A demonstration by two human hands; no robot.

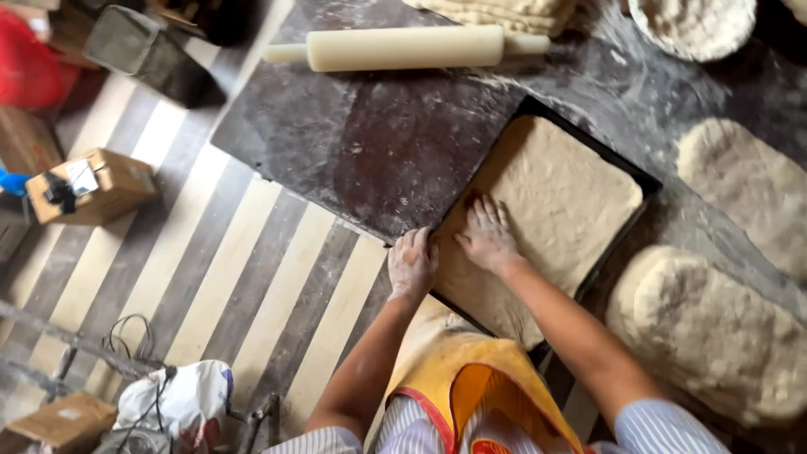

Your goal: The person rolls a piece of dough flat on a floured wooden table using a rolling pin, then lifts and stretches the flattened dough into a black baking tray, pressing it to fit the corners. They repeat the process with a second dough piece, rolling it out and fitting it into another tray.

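A flat sheet of pale dough (551, 202) fills a dark rectangular baking tray (626, 172) on a floury dark worktop (378, 143). My right hand (486, 235) lies flat with fingers spread on the dough near the tray's left corner. My left hand (412, 262), dusted with flour, rests on the tray's left edge at the worktop's rim, fingers curled against the dough's side. Neither hand holds anything.
A pale rolling pin (403, 47) lies at the worktop's far side. Oval dough pieces (714, 328) (748, 185) rest to the right, stacked dough sheets (504, 13) at the top. The striped floor (193, 252) holds a cardboard box (97, 185), a metal bin (143, 50) and a bag (181, 399).
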